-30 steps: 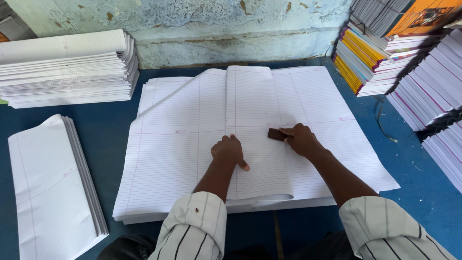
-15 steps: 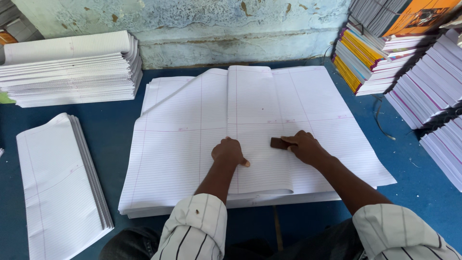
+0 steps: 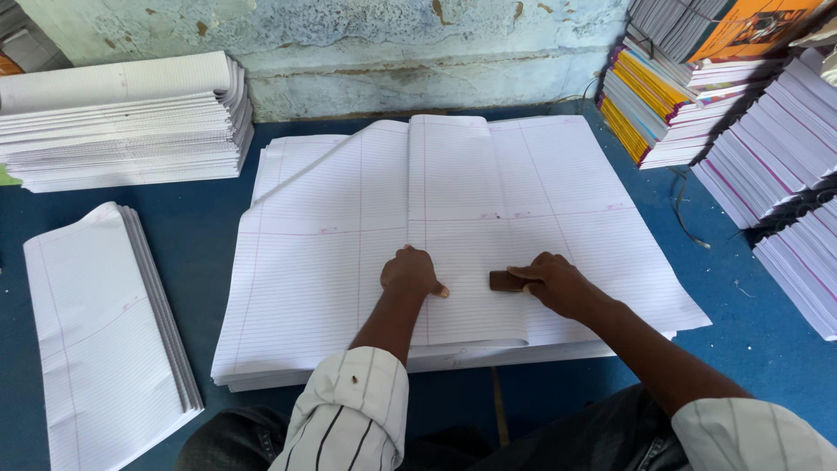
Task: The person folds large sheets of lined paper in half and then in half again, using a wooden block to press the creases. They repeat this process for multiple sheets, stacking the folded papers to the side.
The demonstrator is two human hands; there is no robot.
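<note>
Left hand [image 3: 411, 272], fingers curled, pins the folded ruled sheet [image 3: 462, 218]; right hand [image 3: 558, 283] pinches a brown creasing block [image 3: 504, 281]; uneven pressure could skew the crease.

The right hand [image 3: 558, 283] covered most of the small brown block [image 3: 504, 280], the left hand [image 3: 410, 272] hid its own fingertips against the ruled sheets [image 3: 331, 262], and the notebook stacks [image 3: 785, 148] and folded pile [image 3: 96, 349] ran past the frame's edges.

Matt ruled paper sheets [image 3: 331, 262], a smooth dark wooden block [image 3: 504, 281], rough peeling wall [image 3: 366, 44].
</note>
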